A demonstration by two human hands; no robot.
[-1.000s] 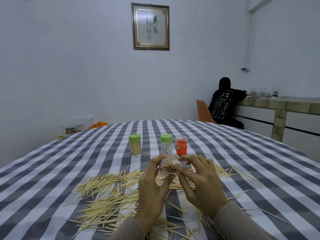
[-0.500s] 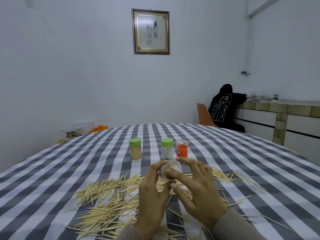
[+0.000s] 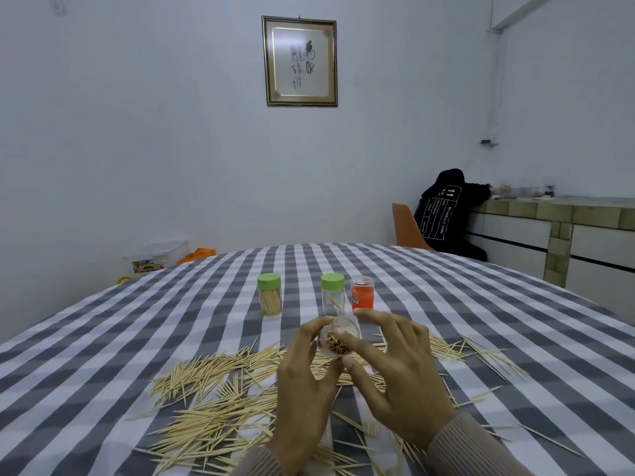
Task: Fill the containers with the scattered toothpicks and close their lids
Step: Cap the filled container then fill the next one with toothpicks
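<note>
There is one view only, from a camera worn on the person's head, so no second view shares anything with it. It looks forward and slightly down across the table (image 3: 481, 338), whose checked cloth fills the lower half of the frame. The wide lens bends the table's far edge into a curve. The hands (image 3: 302, 389) sit close to the lens at lower centre, their sleeves cut off by the bottom edge. The jars (image 3: 332, 293) stand further off at mid-frame. Beyond them the far wall fills the upper half, with a framed picture (image 3: 299, 60) at upper centre and a counter (image 3: 567, 214) at right.
</note>
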